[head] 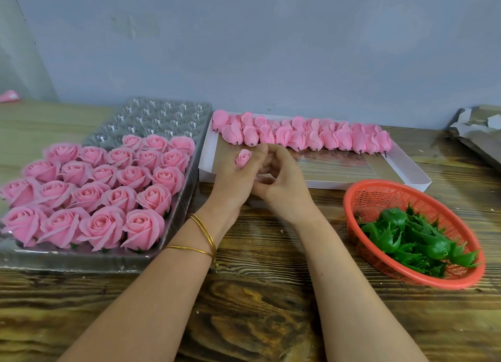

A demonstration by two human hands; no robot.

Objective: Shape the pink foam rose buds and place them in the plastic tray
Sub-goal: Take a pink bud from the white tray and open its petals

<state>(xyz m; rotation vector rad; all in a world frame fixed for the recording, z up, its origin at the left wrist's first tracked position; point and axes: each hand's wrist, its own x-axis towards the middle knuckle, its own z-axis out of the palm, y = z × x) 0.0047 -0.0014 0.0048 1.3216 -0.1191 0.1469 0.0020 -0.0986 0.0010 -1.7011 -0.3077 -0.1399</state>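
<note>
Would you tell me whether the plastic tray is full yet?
Partly full: roses fill the near rows of the tray; far cups sit empty.

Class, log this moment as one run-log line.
left hand: holds rose bud | right hand: beside it, grip unclear | plastic tray: partly filled

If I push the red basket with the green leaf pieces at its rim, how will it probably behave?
The red basket looks like thin open mesh, so it is probably light and should slide easily on the wood table. Its walls slope outward, so a push at the rim might tip it. The green leaf pieces lie loose and could shift.
</note>
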